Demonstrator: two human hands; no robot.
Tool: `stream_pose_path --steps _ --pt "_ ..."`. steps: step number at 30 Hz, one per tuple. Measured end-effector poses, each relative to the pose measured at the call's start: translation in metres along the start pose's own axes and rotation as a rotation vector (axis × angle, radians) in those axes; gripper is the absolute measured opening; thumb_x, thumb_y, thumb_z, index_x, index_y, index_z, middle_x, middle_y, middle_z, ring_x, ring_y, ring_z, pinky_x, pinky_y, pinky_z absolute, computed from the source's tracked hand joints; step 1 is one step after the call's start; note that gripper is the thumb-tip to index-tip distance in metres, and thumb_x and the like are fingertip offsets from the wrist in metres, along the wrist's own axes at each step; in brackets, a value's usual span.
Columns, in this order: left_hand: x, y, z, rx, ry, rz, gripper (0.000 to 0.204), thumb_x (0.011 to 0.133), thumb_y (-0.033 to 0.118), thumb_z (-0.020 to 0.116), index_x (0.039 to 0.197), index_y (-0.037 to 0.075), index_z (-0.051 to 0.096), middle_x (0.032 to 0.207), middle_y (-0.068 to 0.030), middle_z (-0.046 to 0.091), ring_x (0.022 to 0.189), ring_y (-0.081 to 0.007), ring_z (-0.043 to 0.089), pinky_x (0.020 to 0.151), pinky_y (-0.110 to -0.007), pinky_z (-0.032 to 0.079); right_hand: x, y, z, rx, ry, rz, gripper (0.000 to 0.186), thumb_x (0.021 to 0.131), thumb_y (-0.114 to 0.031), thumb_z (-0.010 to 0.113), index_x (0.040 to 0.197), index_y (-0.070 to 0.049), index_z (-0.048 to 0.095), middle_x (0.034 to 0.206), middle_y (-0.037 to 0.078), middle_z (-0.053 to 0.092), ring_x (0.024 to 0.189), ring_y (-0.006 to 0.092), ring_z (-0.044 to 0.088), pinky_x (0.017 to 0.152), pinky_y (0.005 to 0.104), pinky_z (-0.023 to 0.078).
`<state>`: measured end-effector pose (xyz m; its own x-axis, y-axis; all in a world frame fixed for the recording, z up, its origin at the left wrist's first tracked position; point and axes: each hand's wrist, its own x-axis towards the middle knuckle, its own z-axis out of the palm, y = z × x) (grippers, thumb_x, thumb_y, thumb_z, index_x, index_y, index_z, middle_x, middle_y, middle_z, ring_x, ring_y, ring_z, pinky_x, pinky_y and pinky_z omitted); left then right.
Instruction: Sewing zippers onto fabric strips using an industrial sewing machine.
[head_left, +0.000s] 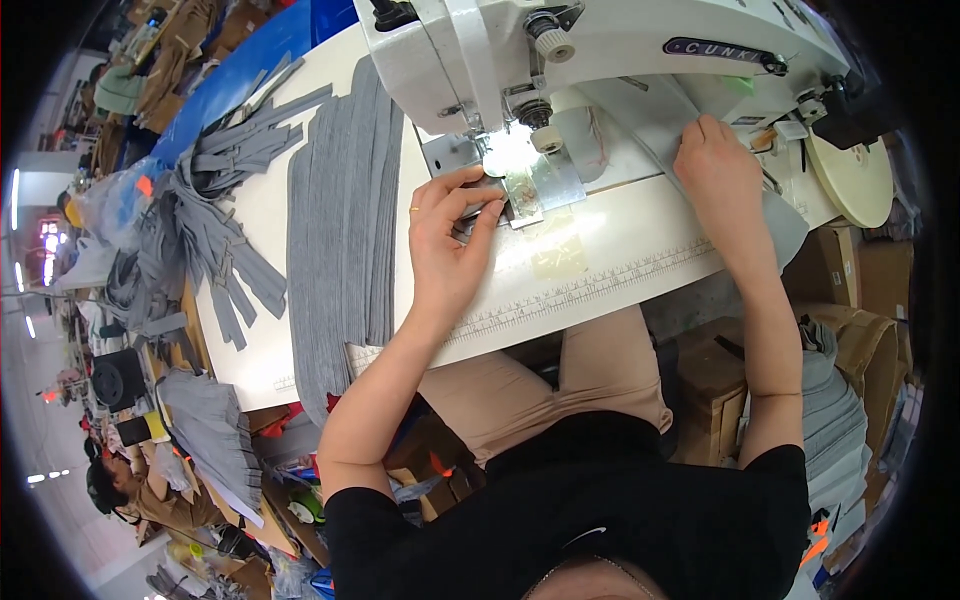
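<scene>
Fingers (463, 198) of the left hand (447, 225) bunch near its thumb (485, 225) beside the needle area (510, 150) of the sewing machine (640, 40); I cannot tell if they pinch. Right of that area, the right hand (715, 165) curls its fingers together on gray fabric (786, 230).

Under the right hand (718, 170), plain grey cloth (783, 228), mostly smooth, showing on either side of the wrist and knuckles: spread beneath the arm of the white machine (640, 35), and again drooping past the near edge of the table (620, 235). Just beside the left hand's (450, 225) fingertips, a shiny metal plate (563, 185), lying flat, brightly lit below the machine's head; anything between those fingertips too hidden to tell.
</scene>
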<state>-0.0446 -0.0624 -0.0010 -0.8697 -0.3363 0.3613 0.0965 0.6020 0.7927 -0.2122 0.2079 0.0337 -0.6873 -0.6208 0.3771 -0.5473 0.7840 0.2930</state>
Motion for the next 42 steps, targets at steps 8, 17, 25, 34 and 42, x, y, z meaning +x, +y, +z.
stream_pose_path --steps 8,17,25,34,42 --pt "0.000 0.010 -0.004 -0.013 0.119 0.029 0.010 0.092 0.006 0.076 0.102 0.006 0.078 0.121 -0.0107 0.071 0.113 -0.0256 0.063 0.088 -0.035 0.054 -0.001 0.004 -0.045 0.291 0.196 0.181 0.012 0.086 -0.007 0.066 0.088 -0.004 0.055 0.087 0.012 0.058 0.084 0.0339 0.063 0.066 0.0466 0.051" --pt "-0.005 0.054 0.031 -0.874 -0.571 -0.508 0.029 0.108 0.028 0.063 0.120 0.002 0.071 0.117 -0.0044 0.073 0.105 -0.0143 0.068 0.093 -0.030 0.055 -0.039 -0.037 -0.094 0.506 -0.048 -0.072 0.016 0.079 -0.002 0.066 0.087 -0.003 0.053 0.084 0.015 0.052 0.078 0.0377 0.058 0.067 0.0474 0.047" --pt "0.002 0.056 0.043 -1.001 -0.374 -0.756 0.023 0.104 0.017 0.069 0.121 0.001 0.068 0.102 -0.0019 0.076 0.089 -0.0091 0.069 0.079 -0.028 0.057 -0.070 -0.048 -0.097 1.101 -0.757 -0.491 0.020 0.083 -0.013 0.070 0.092 -0.001 0.058 0.092 0.013 0.063 0.082 0.0362 0.065 0.069 0.0458 0.051" --pt "-0.041 0.053 0.015 -0.704 -0.536 -0.398 0.015 0.103 0.008 0.067 0.114 -0.003 0.070 0.092 0.0012 0.071 0.082 -0.0044 0.062 0.073 -0.024 0.053 -0.041 -0.076 -0.073 1.278 -0.388 0.002 0.021 0.092 -0.020 0.075 0.098 -0.003 0.065 0.089 0.010 0.061 0.087 0.0291 0.055 0.082 0.0383 0.042" --pt "-0.002 -0.050 -0.148 0.235 0.282 -0.264 0.019 0.096 0.015 0.069 0.105 -0.001 0.074 0.084 -0.0104 0.077 0.071 -0.0168 0.065 0.071 -0.034 0.054 -0.045 -0.092 -0.041 0.981 -0.116 -0.009 0.012 0.093 -0.014 0.072 0.091 -0.003 0.066 0.083 0.008 0.060 0.083 0.0282 0.053 0.083 0.0399 0.038"
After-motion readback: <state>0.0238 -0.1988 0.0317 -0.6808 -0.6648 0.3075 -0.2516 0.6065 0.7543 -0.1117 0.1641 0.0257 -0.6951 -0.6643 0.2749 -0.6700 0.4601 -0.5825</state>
